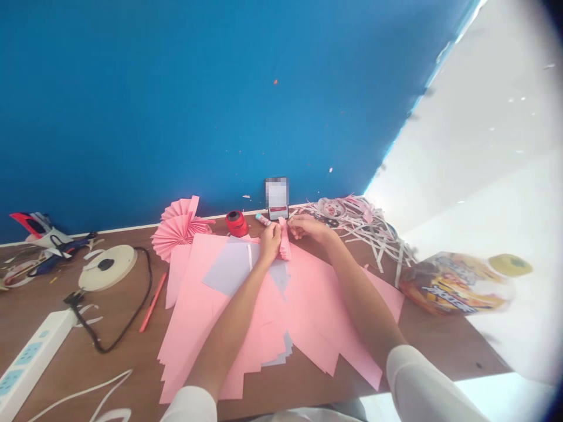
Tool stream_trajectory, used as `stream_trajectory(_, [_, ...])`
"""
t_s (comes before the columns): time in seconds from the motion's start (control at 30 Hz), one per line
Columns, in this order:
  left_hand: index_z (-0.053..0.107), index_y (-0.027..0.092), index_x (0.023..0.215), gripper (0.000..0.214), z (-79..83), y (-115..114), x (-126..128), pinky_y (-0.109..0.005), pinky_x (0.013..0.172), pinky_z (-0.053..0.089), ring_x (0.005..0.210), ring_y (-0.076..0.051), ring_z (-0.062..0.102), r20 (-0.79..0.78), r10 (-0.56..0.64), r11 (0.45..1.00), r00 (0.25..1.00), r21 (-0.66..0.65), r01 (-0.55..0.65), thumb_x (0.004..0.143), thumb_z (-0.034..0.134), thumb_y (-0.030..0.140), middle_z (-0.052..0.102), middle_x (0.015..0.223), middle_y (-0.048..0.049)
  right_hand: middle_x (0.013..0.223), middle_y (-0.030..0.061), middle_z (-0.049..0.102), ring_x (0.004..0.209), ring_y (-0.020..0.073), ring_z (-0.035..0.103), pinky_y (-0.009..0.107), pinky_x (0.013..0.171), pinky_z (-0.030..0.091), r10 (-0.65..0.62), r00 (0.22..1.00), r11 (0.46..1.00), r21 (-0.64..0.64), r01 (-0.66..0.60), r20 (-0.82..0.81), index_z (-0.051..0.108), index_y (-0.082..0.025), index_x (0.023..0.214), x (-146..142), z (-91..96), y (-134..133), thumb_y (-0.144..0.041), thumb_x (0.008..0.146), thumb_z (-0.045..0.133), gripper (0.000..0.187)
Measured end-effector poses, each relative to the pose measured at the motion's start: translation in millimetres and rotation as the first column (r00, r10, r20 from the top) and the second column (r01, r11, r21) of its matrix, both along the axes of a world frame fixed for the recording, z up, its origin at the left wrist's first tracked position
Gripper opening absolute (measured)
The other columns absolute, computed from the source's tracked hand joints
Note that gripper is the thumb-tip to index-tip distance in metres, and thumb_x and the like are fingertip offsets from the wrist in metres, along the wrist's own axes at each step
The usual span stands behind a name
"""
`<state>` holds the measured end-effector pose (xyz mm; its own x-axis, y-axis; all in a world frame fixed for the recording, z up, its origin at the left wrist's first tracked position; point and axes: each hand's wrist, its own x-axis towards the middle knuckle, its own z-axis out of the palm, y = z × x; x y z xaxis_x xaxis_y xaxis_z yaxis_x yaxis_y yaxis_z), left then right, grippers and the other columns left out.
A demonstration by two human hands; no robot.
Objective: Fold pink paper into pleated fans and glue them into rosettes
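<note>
My left hand [270,241] and my right hand [305,225] meet near the table's far edge, both closed on a narrow accordion-folded strip of pink paper [284,241] that stands upright between them. Under my forearms lies a spread of large pink paper sheets [316,316] with a pale lilac sheet [229,266] among them. A finished pink paper fan [178,228] rests to the left of the sheets, against the blue wall.
A red tape dispenser [236,223], a glue stick [263,220] and a small card stand [277,198] sit behind my hands. Paper strips [373,225] pile at right beside a snack bag [453,284]. At left: a red pencil [153,302], round device [108,266] with black cable, power strip [30,357], tools [41,240].
</note>
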<state>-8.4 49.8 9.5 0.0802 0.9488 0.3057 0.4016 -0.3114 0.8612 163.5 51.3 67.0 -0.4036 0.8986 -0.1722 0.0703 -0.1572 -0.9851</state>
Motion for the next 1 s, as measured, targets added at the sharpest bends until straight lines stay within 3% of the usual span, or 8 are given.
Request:
stream_trajectory(0.2, [0.055,0.019,0.079,0.012,7.3,-7.4,2.8,-0.023,0.061,0.035,0.061,-0.011,0.048,0.038,-0.032,0.998,0.999,-0.050,0.034,0.083,0.056,0.031,0.054,0.066,0.0025,0.060,-0.0018,0.054,0.054,0.0087,0.048,0.022,0.053,0.039,-0.159,0.974,0.986,-0.085,0.146,-0.160,0.054,-0.017,0.063,2.7,-5.6,7.0,-0.027,0.074,0.063,0.017])
stream_trajectory(0.33, [0.056,0.018,0.081,0.012,8.6,-8.1,5.0,-0.023,0.063,0.038,0.065,-0.012,0.052,0.036,-0.039,0.997,0.999,-0.058,0.041,0.078,0.060,0.029,0.058,0.072,0.0012,0.074,0.0017,0.062,0.067,0.0107,0.055,0.023,0.061,0.043,-0.134,0.928,0.977,-0.205,0.065,-0.347,0.058,-0.017,0.072,5.2,-8.0,9.9,-0.027,0.073,0.064,0.012])
stream_trajectory(0.43, [0.057,0.018,0.082,0.009,7.5,-7.4,5.2,-0.024,0.067,0.040,0.068,-0.012,0.054,-0.002,-0.029,0.998,1.000,-0.048,0.029,0.075,0.060,0.024,0.061,0.076,0.0002,0.069,-0.0004,0.058,0.065,0.0111,0.053,0.024,0.064,0.044,-0.119,0.880,0.974,-0.224,0.014,-0.460,0.055,-0.018,0.072,8.0,-5.6,9.0,-0.031,0.076,0.065,0.017])
stream_trajectory(0.57, [0.059,0.018,0.082,0.010,3.9,-6.4,5.5,-0.026,0.071,0.042,0.072,-0.014,0.056,-0.047,-0.036,0.999,0.998,-0.022,0.035,0.073,0.060,0.018,0.064,0.079,-0.0013,0.063,-0.0033,0.045,0.062,0.0108,0.047,0.024,0.065,0.045,-0.238,0.834,0.971,-0.094,0.221,-0.497,0.049,-0.022,0.075,7.6,2.9,8.1,-0.039,0.081,0.065,0.024])
stream_trajectory(0.67, [0.062,0.018,0.085,0.015,0.9,-5.3,6.2,-0.029,0.074,0.044,0.077,-0.017,0.058,-0.053,-0.040,0.999,0.998,-0.011,0.040,0.071,0.061,0.016,0.066,0.086,-0.0035,0.063,-0.0021,0.040,0.065,0.0141,0.048,0.025,0.066,0.047,-0.371,0.827,0.895,0.077,0.440,-0.422,0.050,-0.025,0.087,7.1,11.3,9.5,-0.051,0.086,0.055,0.026])
stream_trajectory(0.73, [0.063,0.019,0.087,0.018,0.0,-4.8,6.7,-0.031,0.077,0.045,0.082,-0.018,0.059,-0.064,-0.049,0.999,0.997,-0.002,0.049,0.070,0.060,0.014,0.067,0.090,-0.0047,0.064,-0.0014,0.040,0.066,0.0153,0.048,0.025,0.064,0.047,-0.416,0.829,0.848,0.168,0.502,-0.373,0.051,-0.027,0.094,6.6,17.0,10.1,-0.057,0.089,0.047,0.031])
stream_trajectory(0.83, [0.064,0.020,0.088,0.019,1.4,-5.0,7.5,-0.033,0.080,0.045,0.086,-0.020,0.059,-0.130,-0.054,0.998,0.990,0.021,0.057,0.071,0.059,0.012,0.067,0.093,-0.0055,0.066,-0.0012,0.046,0.065,0.0136,0.050,0.024,0.065,0.047,-0.361,0.844,0.857,0.217,0.468,-0.397,0.055,-0.026,0.097,1.0,25.6,7.0,-0.059,0.089,0.046,0.035])
stream_trajectory(1.0, [0.066,0.022,0.089,0.018,6.7,-9.4,9.3,-0.033,0.076,0.043,0.082,-0.023,0.057,-0.320,-0.050,0.994,0.946,0.074,0.078,0.074,0.060,0.017,0.066,0.081,-0.0049,0.078,0.0024,0.061,0.073,0.0119,0.058,0.023,0.070,0.049,-0.138,0.879,0.946,0.202,0.253,-0.456,0.062,-0.020,0.093,-28.2,38.4,-8.3,-0.053,0.085,0.060,0.034])
